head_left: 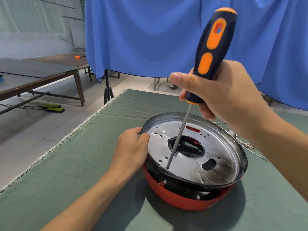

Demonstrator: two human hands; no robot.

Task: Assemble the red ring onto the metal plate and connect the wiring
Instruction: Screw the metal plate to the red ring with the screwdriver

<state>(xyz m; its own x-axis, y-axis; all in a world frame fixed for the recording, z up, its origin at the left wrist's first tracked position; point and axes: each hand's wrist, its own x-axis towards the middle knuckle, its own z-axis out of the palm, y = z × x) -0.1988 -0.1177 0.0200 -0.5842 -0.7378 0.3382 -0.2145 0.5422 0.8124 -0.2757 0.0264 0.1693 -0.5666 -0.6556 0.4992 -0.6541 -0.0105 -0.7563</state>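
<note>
Metal plate (191,165) seated on red ring (183,201), near-right on surface (83,164). Left hand (131,147) fingers pinching rim, probably steadying. Right hand (221,94) fingers clenched around screwdriver (211,52), tip at near-edge hole, likely fastening.

Desk under a green cloth

The desk (93,157) wears a creased green cloth (116,114) with a frayed pale edge; on it sits the red ring (175,197) carrying the metal plate (186,165), thin wires (248,145) lying just beside
</note>
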